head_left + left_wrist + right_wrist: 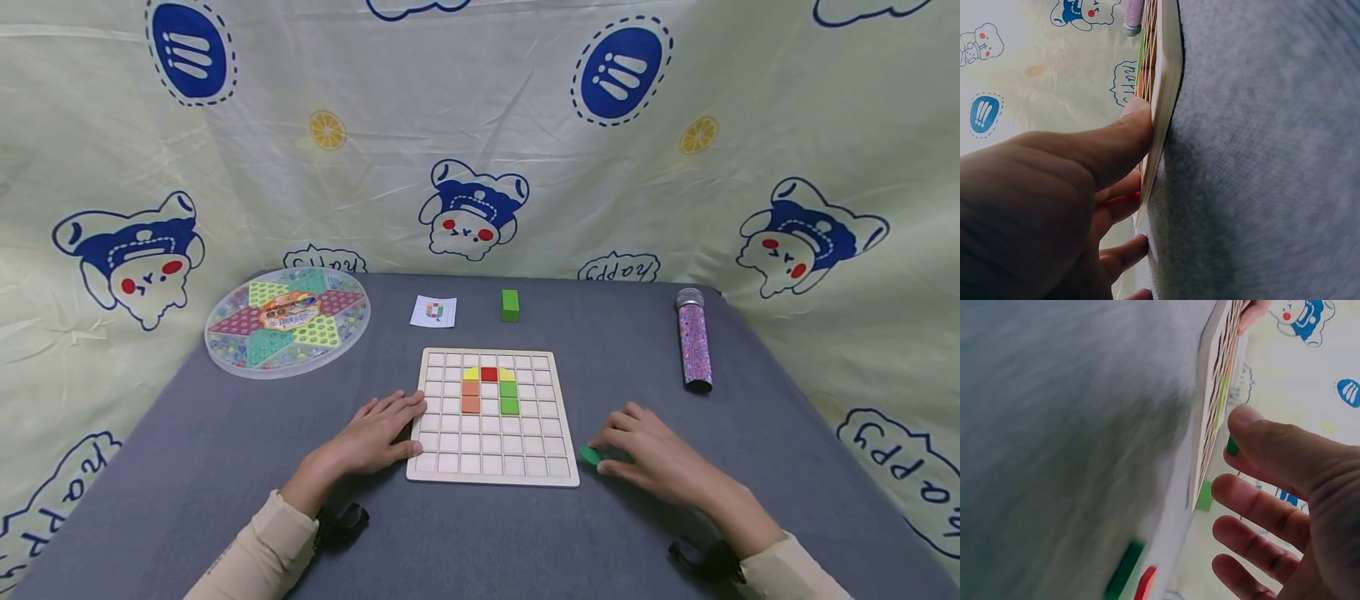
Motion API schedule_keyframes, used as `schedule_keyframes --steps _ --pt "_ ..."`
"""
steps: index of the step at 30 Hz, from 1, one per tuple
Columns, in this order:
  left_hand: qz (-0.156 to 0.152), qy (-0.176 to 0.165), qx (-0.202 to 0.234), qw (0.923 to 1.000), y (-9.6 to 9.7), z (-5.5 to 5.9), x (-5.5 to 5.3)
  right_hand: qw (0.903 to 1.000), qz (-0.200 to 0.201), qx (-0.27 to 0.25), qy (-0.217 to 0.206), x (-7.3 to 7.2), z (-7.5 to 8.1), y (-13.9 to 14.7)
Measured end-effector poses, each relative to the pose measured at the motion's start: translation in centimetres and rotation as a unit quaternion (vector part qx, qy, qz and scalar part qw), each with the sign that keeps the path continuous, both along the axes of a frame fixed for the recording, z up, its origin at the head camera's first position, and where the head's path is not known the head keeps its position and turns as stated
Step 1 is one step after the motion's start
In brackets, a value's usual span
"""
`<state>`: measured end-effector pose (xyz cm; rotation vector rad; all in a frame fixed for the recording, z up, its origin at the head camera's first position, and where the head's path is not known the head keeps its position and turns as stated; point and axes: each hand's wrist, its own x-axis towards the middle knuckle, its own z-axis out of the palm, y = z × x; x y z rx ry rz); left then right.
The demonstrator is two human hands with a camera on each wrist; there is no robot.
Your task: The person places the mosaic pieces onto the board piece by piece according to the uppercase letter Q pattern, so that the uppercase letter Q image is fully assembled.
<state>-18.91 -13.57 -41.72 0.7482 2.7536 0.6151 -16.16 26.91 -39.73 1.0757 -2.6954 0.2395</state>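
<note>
A square wooden grid board (450, 462) lies on the dark grey cloth, its raised lines forming small cells. Coloured pieces sit in its upper middle: a red square (489, 374) between two yellow pieces, orange ones (470, 397) on the left and green ones (509, 398) on the right. Along the board's left edge rests my left hand (381, 435), fingers extended, thumb (1138, 122) against the rim. To the right of the board, my right hand (648, 450) pinches a small green piece (590, 455) between thumb and forefinger. The other right fingers are loosely bent.
Behind the board lie a small printed card (422, 311) and a green block (510, 306). A round Chinese checkers box (300, 367) stands back left, a glittery microphone (695, 346) back right. The right wrist view shows a dark green block (1124, 572) and red piece (1145, 582).
</note>
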Motion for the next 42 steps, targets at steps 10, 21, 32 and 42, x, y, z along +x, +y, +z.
schedule_keyframes --steps 10,21,32,42 --pt "-0.005 0.006 0.002 1.0 -0.1 -0.2 0.0 0.9999 0.01 0.005 -0.004 -1.8 0.7 -4.7" --pt "-0.002 0.003 0.007 1.0 -0.1 -0.3 -0.2 0.9997 0.006 0.021 0.01 -3.5 0.8 -10.1" --pt "0.005 -0.008 0.0 1.0 0.0 -0.3 -0.4 0.9992 0.015 0.029 0.024 -4.7 -0.2 -13.4" --pt "0.002 -0.002 0.004 1.0 -0.1 -0.3 -0.3 0.9985 -0.003 0.055 0.005 -5.5 -0.7 -15.1"
